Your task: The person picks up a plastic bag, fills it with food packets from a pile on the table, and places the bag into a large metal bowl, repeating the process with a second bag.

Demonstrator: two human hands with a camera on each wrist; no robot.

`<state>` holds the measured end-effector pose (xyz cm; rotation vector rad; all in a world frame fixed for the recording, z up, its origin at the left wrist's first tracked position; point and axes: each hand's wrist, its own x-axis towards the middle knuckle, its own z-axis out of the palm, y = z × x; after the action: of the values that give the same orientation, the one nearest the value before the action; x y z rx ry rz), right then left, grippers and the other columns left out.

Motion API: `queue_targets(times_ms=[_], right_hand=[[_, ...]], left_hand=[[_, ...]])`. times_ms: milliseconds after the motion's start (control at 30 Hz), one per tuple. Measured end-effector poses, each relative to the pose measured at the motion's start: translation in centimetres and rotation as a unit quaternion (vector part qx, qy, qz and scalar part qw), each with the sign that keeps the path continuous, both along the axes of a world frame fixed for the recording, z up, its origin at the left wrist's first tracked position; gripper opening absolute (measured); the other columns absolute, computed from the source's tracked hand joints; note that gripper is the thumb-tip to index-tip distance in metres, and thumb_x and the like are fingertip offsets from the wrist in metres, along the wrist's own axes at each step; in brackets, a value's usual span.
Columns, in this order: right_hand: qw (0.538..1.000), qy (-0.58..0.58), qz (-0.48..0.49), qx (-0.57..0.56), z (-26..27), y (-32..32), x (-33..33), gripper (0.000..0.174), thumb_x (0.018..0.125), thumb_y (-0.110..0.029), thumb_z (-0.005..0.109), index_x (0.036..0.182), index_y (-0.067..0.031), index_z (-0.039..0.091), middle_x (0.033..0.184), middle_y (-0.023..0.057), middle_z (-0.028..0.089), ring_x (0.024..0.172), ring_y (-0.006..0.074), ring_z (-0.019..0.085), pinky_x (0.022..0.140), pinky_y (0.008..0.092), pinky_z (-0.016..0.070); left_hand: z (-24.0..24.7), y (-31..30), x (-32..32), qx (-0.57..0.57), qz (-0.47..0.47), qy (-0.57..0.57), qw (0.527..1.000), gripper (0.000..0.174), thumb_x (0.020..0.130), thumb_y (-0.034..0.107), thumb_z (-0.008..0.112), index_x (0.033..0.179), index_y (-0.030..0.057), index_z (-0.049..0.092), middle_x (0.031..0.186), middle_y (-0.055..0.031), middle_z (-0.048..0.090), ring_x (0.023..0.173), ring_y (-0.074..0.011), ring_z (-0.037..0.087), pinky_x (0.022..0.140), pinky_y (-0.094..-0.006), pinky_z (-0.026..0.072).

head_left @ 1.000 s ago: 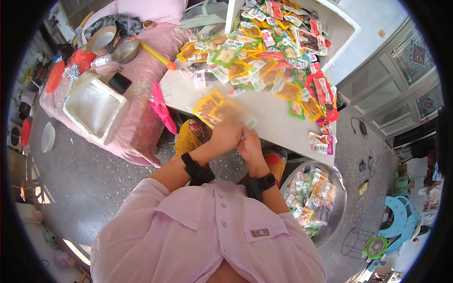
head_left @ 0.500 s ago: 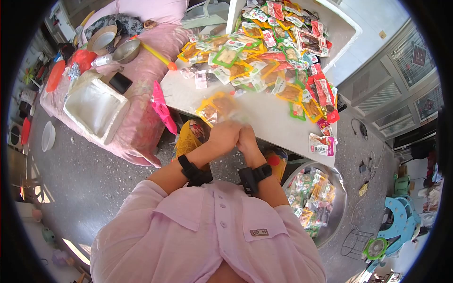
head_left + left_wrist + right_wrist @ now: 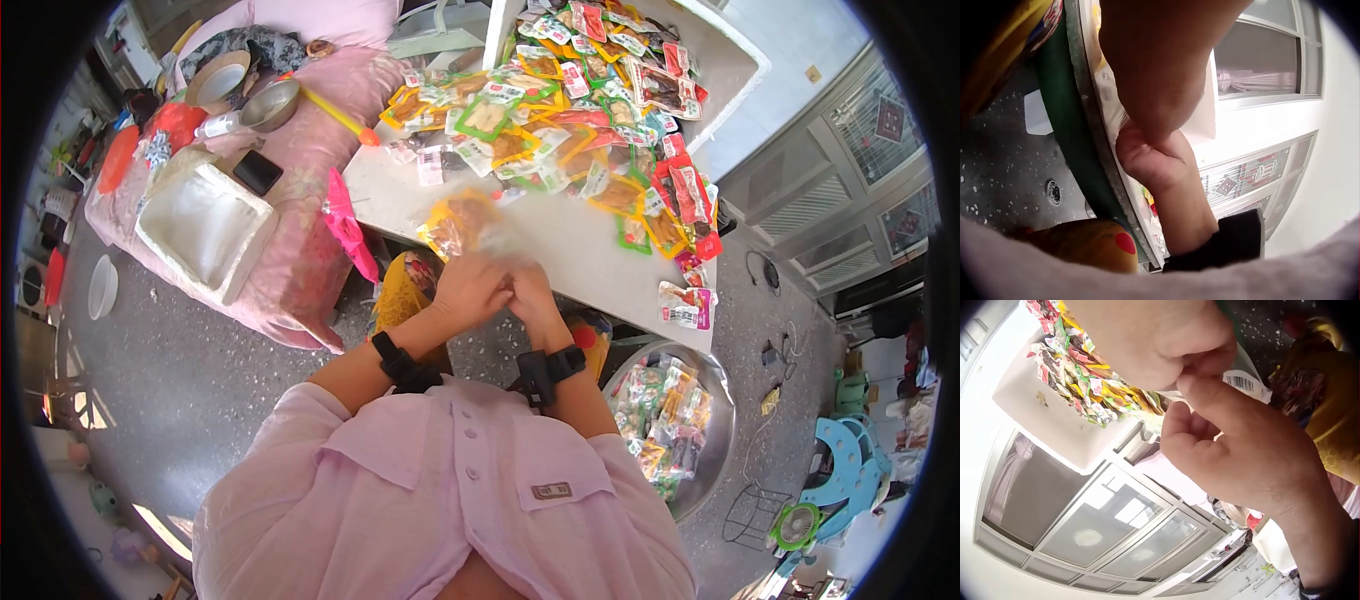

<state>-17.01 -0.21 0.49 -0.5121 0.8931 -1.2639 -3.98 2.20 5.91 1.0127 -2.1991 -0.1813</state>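
Note:
My left hand (image 3: 472, 290) and right hand (image 3: 530, 297) meet at the front edge of the white table. Between them they pinch the near end of a clear plastic bag (image 3: 462, 222) with yellow-edged snack packets inside. The bag lies out past my fingers over the tabletop, its near part blurred. In the right wrist view, the left hand (image 3: 1254, 440) has its thumb and curled fingers against the right hand (image 3: 1160, 347), beside a barcode label (image 3: 1241, 382). The left wrist view shows both hands touching, with their fingertips hidden.
Loose snack packets (image 3: 490, 115) cover the back of the table, spilling from a white foam box (image 3: 725, 70). A metal basin (image 3: 727, 420) with bagged packets stands on the floor at right. On the pink bed (image 3: 290, 250) at left lies an empty foam box (image 3: 205, 235).
My hands have drawn closer together at the bag's near end, and the right fingers have curled in. The bag has shifted slightly on the table, while the packet pile stays put.

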Motion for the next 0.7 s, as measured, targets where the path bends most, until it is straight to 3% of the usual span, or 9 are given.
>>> queue_targets(times_ms=[100, 233, 300, 400, 533, 600, 633, 700], right_hand=[[0.993, 0.075, 0.081, 0.036, 0.6, 2.0, -2.1, 0.011, 0.076, -0.007, 0.048, 0.086, -0.0018, 0.049, 0.068, 0.0054, 0.051, 0.053, 0.0104, 0.048, 0.042, 0.0208, 0.0364], [0.995, 0.079, -0.007, 0.055, 1.2, 3.7, -3.0, 0.013, 0.077, -0.012, 0.051, 0.086, -0.0027, 0.049, 0.068, 0.0039, 0.052, 0.051, 0.0093, 0.048, 0.041, 0.0193, 0.0351], [0.994, 0.089, -0.038, 0.049, 1.4, 4.0, -3.5, 0.015, 0.077, -0.013, 0.051, 0.088, -0.0033, 0.049, 0.068, 0.0037, 0.052, 0.051, 0.0093, 0.048, 0.041, 0.0191, 0.0346], [0.980, 0.194, -0.045, 0.011, 1.7, 3.9, -4.9, 0.020, 0.076, -0.013, 0.054, 0.092, -0.0029, 0.049, 0.072, 0.0037, 0.054, 0.056, 0.0097, 0.049, 0.048, 0.0191, 0.0383], [0.890, 0.429, -0.045, -0.147, 2.7, 3.4, -6.5, 0.041, 0.071, -0.013, 0.060, 0.106, 0.0001, 0.044, 0.096, 0.0108, 0.051, 0.084, 0.0166, 0.050, 0.070, 0.0270, 0.0412], [0.831, 0.524, -0.051, -0.181, 6.6, 3.8, -6.4, 0.052, 0.068, -0.015, 0.063, 0.112, 0.0014, 0.040, 0.109, 0.0145, 0.047, 0.100, 0.0207, 0.046, 0.081, 0.0321, 0.0386], [0.825, 0.527, -0.042, -0.199, 7.8, 3.7, -6.5, 0.055, 0.068, -0.016, 0.064, 0.114, 0.0013, 0.038, 0.112, 0.0153, 0.044, 0.103, 0.0218, 0.044, 0.083, 0.0337, 0.0374], [0.814, 0.532, -0.025, -0.234, 9.8, 3.5, -6.8, 0.062, 0.066, -0.018, 0.065, 0.117, 0.0011, 0.035, 0.117, 0.0170, 0.040, 0.109, 0.0240, 0.039, 0.087, 0.0371, 0.0350]], left_hand=[[-1.2, 0.5, 1.4, -0.066, -0.013, -0.050, 0.996, 0.042, 0.057, 0.018, 0.065, 0.097, 0.0133, 0.053, 0.100, -0.0092, 0.046, 0.099, -0.0274, 0.042, 0.082, -0.0414, 0.0332], [-3.6, -0.2, 2.2, -0.120, -0.003, -0.130, 0.984, 0.043, 0.056, 0.015, 0.065, 0.097, 0.0136, 0.054, 0.108, -0.0101, 0.044, 0.108, -0.0283, 0.037, 0.088, -0.0435, 0.0297], [-3.9, -0.8, 2.2, -0.121, -0.032, -0.102, 0.987, 0.039, 0.057, 0.012, 0.063, 0.095, 0.0120, 0.055, 0.107, -0.0101, 0.045, 0.107, -0.0286, 0.038, 0.088, -0.0446, 0.0298], [-2.9, -1.4, 2.3, -0.088, -0.068, -0.061, 0.992, 0.035, 0.059, 0.007, 0.061, 0.093, 0.0092, 0.055, 0.105, -0.0105, 0.047, 0.105, -0.0292, 0.040, 0.088, -0.0447, 0.0311], [1.4, -2.2, 2.9, -0.074, -0.093, 0.036, 0.992, 0.025, 0.068, 0.004, 0.057, 0.093, 0.0052, 0.055, 0.100, -0.0124, 0.050, 0.097, -0.0298, 0.047, 0.086, -0.0385, 0.0358], [2.6, -3.4, 3.2, 0.001, -0.124, 0.144, 0.982, 0.019, 0.075, 0.006, 0.053, 0.094, 0.0035, 0.054, 0.098, -0.0114, 0.052, 0.094, -0.0260, 0.049, 0.085, -0.0338, 0.0370], [3.6, -3.8, 3.3, 0.038, -0.138, 0.196, 0.970, 0.016, 0.079, 0.007, 0.050, 0.094, 0.0026, 0.054, 0.098, -0.0108, 0.053, 0.093, -0.0241, 0.050, 0.084, -0.0315, 0.0377], [7.1, -3.7, 3.9, 0.221, -0.118, 0.241, 0.938, 0.017, 0.084, 0.011, 0.045, 0.095, 0.0017, 0.053, 0.097, -0.0088, 0.054, 0.093, -0.0187, 0.050, 0.082, -0.0286, 0.0385]])
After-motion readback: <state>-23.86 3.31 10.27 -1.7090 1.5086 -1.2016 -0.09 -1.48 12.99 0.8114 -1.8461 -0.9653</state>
